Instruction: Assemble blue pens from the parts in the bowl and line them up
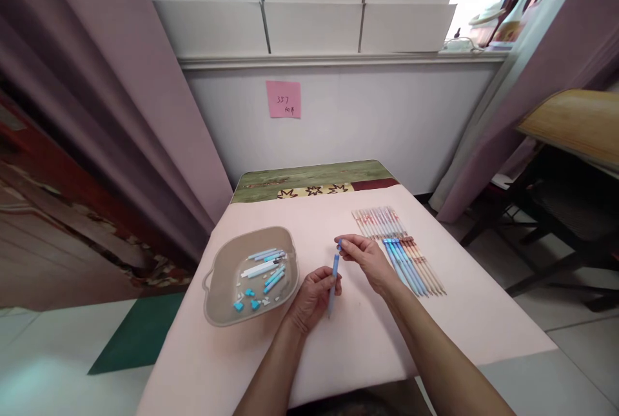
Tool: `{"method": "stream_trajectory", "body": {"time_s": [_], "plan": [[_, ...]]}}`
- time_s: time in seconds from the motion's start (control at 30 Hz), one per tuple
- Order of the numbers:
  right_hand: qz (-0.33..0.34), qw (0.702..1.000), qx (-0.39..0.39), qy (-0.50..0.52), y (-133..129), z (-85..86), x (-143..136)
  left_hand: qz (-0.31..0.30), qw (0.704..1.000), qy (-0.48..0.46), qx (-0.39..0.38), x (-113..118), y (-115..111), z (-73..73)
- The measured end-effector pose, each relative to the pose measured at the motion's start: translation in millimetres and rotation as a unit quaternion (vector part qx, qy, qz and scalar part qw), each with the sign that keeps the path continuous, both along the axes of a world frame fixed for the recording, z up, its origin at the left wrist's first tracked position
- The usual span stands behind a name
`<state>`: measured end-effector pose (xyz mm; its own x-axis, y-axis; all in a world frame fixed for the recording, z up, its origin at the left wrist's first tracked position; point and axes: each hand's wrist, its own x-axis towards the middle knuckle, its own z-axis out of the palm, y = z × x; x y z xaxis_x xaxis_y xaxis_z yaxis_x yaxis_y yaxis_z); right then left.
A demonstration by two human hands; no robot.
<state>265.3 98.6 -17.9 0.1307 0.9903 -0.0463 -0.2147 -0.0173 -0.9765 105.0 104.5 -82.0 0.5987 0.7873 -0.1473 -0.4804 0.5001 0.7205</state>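
Observation:
My left hand (315,297) is closed around a slim blue pen (334,267), its tip pointing down toward the table. Just above the pen's upper end, my right hand (365,258) pinches a small blue pen part (340,245). A narrow gap seems to separate that part from the pen. Left of my hands sits a beige basin (220,267) with loose blue and white pen pieces (261,267) and several small bright blue parts (255,304) inside. Right of my right hand lie rows of pens: blue ones (406,267), beige-and-brown ones (425,267) and pale patterned ones (380,222).
A pale pink cloth (358,345) covers most of the table, whose green wood-look end (309,176) shows at the back. A pink note (283,99) is stuck on the white wall behind. Purple curtains hang at both sides, and a dark chair (561,190) stands at the right.

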Motion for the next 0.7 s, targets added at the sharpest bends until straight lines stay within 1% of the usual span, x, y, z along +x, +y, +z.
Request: {"method": "stream_trajectory", "body": {"time_s": [0.4,0.7], "plan": [[0.01,1.0,-0.004,-0.005,-1.2,-4.2,-1.2,-0.007,1.0,0.002,0.008,0.7,-1.4,3.3],[0.017,0.996,0.007,-0.083,-5.6,7.6,-2.3,-0.012,1.0,0.005,0.011,0.0,-2.3,3.9]]}}
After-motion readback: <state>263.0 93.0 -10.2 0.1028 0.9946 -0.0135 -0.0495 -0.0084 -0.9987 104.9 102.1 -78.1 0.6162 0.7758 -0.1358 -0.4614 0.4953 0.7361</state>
